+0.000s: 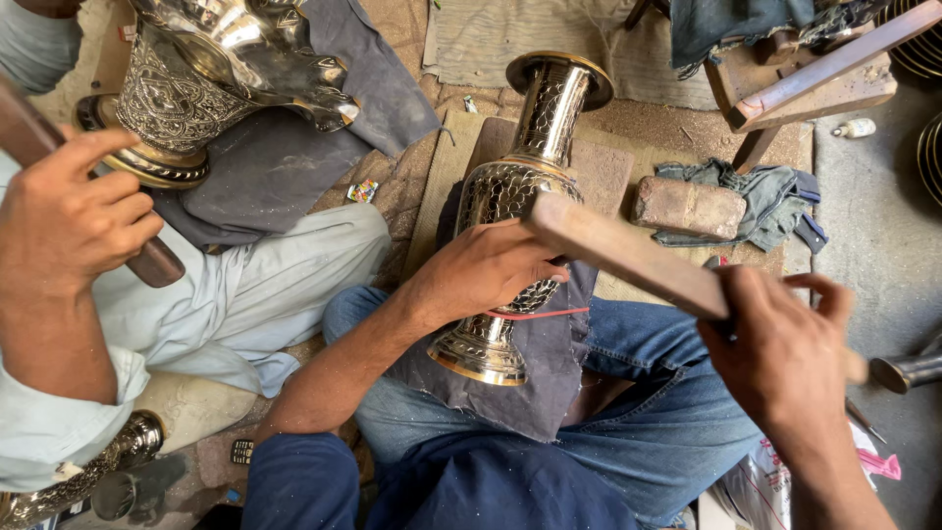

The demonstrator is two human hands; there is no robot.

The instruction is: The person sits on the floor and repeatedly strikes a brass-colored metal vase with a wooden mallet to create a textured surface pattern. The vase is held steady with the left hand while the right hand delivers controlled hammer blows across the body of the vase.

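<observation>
A tall engraved brass vase (pixel 535 147) lies tilted across my lap on a dark grey cloth (pixel 535 378), its mouth pointing away from me. My left hand (pixel 486 270) grips the vase around its belly and holds it steady. My right hand (pixel 785 358) is closed on a flat wooden bat (pixel 628 255), whose far end rests against the vase's body just above my left hand. A thin red line runs across the cloth beside the vase's foot.
A co-worker sits at my left, a hand (pixel 64 221) closed on a dark wooden handle, with a large engraved brass vessel (pixel 211 74) on a grey cloth. A brick (pixel 687 206) lies on rags ahead; a wooden stool (pixel 800 79) stands far right.
</observation>
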